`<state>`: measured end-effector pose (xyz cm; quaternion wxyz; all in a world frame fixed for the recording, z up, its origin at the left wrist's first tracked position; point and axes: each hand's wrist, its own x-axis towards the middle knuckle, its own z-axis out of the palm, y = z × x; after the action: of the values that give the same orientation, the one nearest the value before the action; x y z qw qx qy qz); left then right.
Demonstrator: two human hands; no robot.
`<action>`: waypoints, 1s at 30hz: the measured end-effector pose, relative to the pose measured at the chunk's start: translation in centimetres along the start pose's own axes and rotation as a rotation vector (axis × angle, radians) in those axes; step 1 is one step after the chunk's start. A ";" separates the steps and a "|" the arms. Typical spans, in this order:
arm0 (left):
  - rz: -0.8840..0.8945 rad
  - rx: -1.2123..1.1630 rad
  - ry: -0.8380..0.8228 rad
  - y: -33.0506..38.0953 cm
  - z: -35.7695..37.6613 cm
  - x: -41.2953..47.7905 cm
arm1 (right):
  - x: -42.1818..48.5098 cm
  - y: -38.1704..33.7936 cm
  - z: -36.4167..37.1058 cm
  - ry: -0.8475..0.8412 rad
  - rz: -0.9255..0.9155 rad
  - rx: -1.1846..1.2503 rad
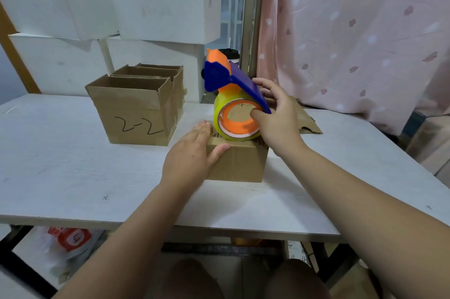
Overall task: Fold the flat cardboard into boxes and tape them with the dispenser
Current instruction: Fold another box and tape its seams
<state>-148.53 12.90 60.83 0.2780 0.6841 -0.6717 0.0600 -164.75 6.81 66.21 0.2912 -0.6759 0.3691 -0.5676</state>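
Observation:
A small brown cardboard box stands on the white table in front of me. My left hand lies flat on its top left edge, fingers straight, thumb along the front face. My right hand grips the blue and orange tape dispenser, thumb in the orange core of the yellowish tape roll. The roll rests on the box top, and the dispenser's orange tip points up and away.
Two open cardboard boxes, the front one marked "2-2", stand at the table's back left. A flat cardboard piece lies behind my right hand. White foam blocks are stacked at the back; a pink curtain hangs at right.

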 end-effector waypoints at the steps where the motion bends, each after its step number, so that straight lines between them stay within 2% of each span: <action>1: 0.004 0.012 -0.007 0.0 0.0 0.0 | 0.2 -0.1 -0.4 -0.008 -0.017 -0.040; 5: 0.004 0.051 -0.028 -0.1 0.0 0.1 | 1.4 -0.3 -2.0 -0.038 -0.071 -0.277; 10: 0.018 0.066 -0.033 0.0 -0.2 0.0 | 2.0 0.0 -3.7 -0.048 -0.138 -0.434; 13: 0.018 0.066 -0.034 0.2 -0.2 0.1 | 1.4 0.6 -4.0 -0.019 -0.075 -0.369; 18: -0.003 0.041 -0.029 0.3 0.0 0.0 | -0.5 2.0 -2.6 0.115 0.134 -0.032; 21: -0.003 0.026 -0.025 0.4 -0.1 -0.2 | -0.9 2.5 -2.4 0.132 0.186 0.022; 24: 0.004 0.018 -0.026 0.2 0.0 -0.1 | -0.3 2.3 -3.1 0.103 0.150 0.004; 27: 0.018 0.013 -0.008 0.0 0.0 -0.2 | 0.4 1.6 -3.6 0.034 0.054 -0.096; 30: 0.022 0.007 -0.002 0.0 -0.1 -0.3 | 1.0 1.4 -5.2 0.035 -0.023 -0.181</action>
<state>-148.55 13.18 60.81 0.2739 0.6777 -0.6793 0.0647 -169.96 5.30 66.62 0.2157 -0.6935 0.4162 -0.5470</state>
